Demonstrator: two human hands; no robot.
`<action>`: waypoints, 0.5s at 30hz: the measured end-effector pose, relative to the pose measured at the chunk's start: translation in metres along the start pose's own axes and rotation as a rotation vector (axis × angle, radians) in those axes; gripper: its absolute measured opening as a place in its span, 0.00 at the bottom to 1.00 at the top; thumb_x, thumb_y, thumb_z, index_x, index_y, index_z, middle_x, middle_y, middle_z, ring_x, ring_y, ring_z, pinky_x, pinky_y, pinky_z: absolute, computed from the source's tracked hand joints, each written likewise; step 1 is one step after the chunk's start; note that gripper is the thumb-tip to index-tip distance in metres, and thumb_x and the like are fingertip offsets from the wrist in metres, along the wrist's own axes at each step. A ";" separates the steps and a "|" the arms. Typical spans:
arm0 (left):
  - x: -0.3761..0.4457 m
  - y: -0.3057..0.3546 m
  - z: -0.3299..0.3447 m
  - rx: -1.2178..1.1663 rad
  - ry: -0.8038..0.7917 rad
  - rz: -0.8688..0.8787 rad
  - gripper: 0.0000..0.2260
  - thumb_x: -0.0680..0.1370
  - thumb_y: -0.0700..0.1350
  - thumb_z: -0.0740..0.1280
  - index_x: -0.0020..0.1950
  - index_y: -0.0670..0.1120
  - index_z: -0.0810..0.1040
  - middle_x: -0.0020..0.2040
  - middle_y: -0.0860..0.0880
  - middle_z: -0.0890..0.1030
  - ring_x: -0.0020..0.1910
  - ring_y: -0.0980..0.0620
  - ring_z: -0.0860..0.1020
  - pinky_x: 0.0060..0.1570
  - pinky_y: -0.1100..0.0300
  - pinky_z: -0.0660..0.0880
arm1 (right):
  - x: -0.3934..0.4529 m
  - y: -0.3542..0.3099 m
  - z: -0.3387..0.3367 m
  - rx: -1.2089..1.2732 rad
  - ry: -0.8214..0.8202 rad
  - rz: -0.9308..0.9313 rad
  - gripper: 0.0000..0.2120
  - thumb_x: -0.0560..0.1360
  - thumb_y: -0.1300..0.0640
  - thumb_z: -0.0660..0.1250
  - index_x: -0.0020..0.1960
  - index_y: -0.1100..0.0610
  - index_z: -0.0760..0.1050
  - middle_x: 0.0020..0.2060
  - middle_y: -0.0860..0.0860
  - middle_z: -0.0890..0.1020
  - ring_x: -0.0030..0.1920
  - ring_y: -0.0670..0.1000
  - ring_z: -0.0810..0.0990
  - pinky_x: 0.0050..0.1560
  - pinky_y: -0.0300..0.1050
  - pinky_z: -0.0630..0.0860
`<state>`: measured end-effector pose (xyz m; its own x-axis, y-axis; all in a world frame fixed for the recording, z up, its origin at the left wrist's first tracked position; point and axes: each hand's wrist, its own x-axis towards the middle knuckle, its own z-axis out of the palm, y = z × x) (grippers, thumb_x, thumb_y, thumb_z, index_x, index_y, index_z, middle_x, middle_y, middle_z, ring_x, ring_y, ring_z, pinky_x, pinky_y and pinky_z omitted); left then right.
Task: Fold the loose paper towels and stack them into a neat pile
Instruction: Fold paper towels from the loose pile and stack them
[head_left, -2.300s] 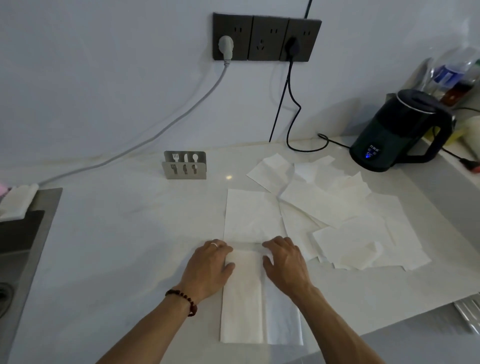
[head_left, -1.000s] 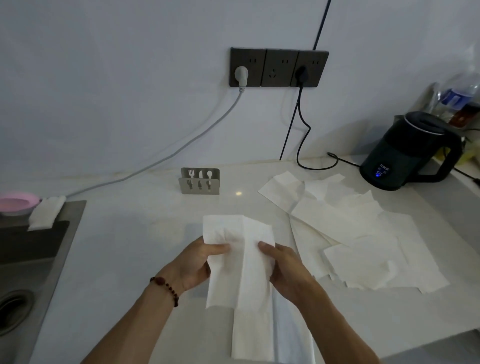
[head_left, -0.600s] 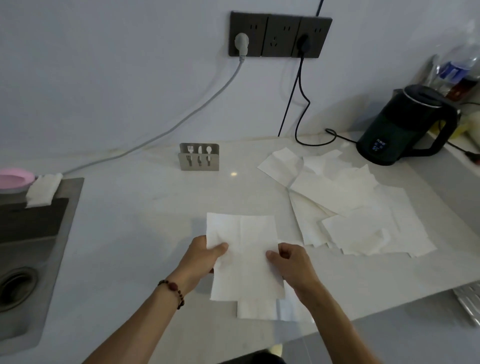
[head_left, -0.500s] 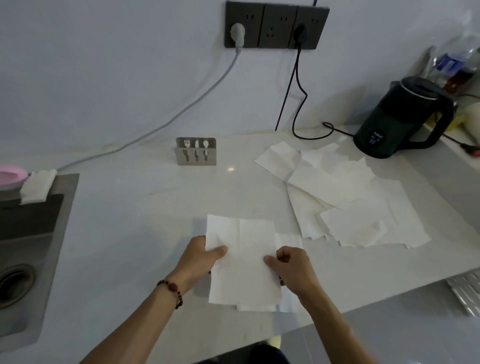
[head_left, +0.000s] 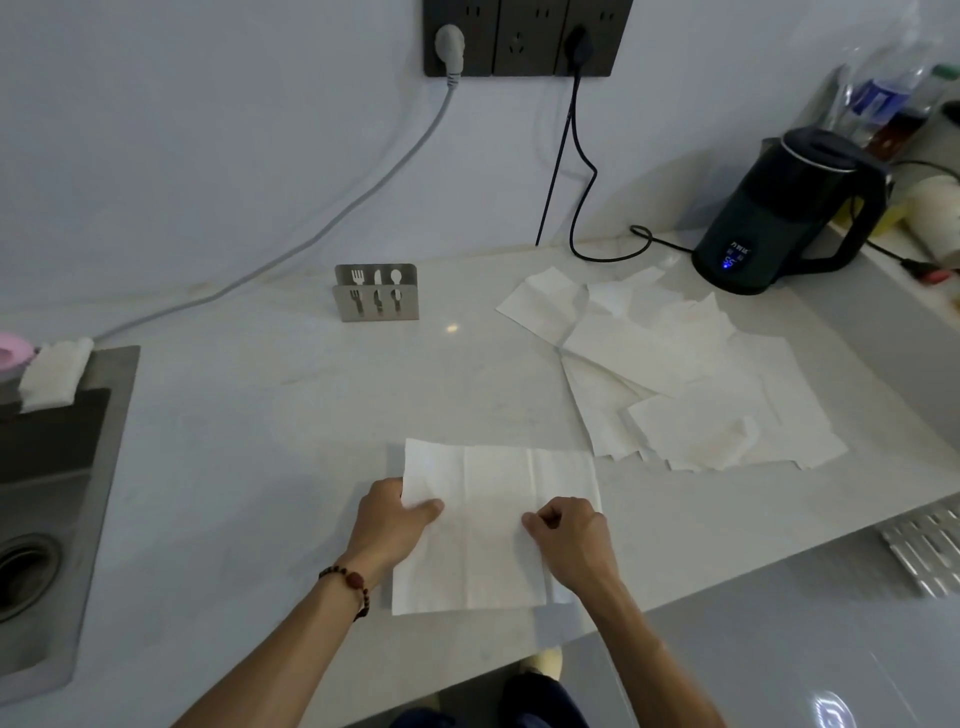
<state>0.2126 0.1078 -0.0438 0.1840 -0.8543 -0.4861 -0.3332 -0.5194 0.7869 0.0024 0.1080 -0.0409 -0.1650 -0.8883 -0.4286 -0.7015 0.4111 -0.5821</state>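
Both hands work at the near edge of a white marble counter (head_left: 249, 426): the left hand (head_left: 387, 522), with a bead bracelet (head_left: 349, 584) on its wrist, pinches the left edge of a folded paper towel (head_left: 480, 525), thumb on top and fingers tucked beneath, while the right hand (head_left: 571, 540) has its fingers curled down onto the towel's right side, thumb and forefinger pinching the paper. This towel lies flat on the counter with its creases running front to back, and a strip of another layer shows along its right edge under the right hand; whether that is a separate sheet cannot be told. Farther back and to the right, well apart from the hands, the loose paper towels (head_left: 675, 384) lie scattered and overlapping. Behind them stands a dark electric kettle (head_left: 779, 208) with a lit blue display, its black cord running up to the wall sockets (head_left: 524, 36). A metal napkin holder (head_left: 376, 292) with cutlery cut-outs stands near the wall, and a steel sink (head_left: 47, 493) sits at the left with a small folded white cloth (head_left: 54, 371) on its rim.
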 end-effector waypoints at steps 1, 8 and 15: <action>0.000 0.000 0.000 -0.006 0.002 0.001 0.02 0.76 0.44 0.71 0.45 0.47 0.82 0.42 0.53 0.85 0.43 0.54 0.83 0.43 0.60 0.79 | 0.001 0.001 0.001 -0.009 0.007 0.003 0.11 0.76 0.51 0.67 0.40 0.57 0.79 0.35 0.50 0.82 0.36 0.50 0.80 0.38 0.42 0.76; 0.006 0.003 0.005 0.016 0.013 -0.014 0.03 0.75 0.44 0.71 0.45 0.44 0.82 0.41 0.50 0.85 0.42 0.52 0.83 0.46 0.55 0.81 | 0.002 0.003 0.005 -0.058 0.028 0.028 0.11 0.76 0.50 0.66 0.38 0.54 0.76 0.33 0.48 0.80 0.34 0.48 0.79 0.34 0.41 0.75; 0.009 0.004 0.008 0.035 0.039 -0.016 0.03 0.75 0.43 0.71 0.43 0.45 0.82 0.40 0.51 0.84 0.40 0.52 0.82 0.41 0.60 0.79 | 0.003 0.003 0.005 -0.095 0.021 0.029 0.11 0.77 0.50 0.65 0.37 0.52 0.74 0.33 0.47 0.78 0.33 0.45 0.76 0.30 0.37 0.67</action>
<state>0.2053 0.0988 -0.0483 0.2252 -0.8465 -0.4825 -0.3623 -0.5324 0.7651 0.0027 0.1074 -0.0476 -0.1997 -0.8810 -0.4290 -0.7586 0.4161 -0.5014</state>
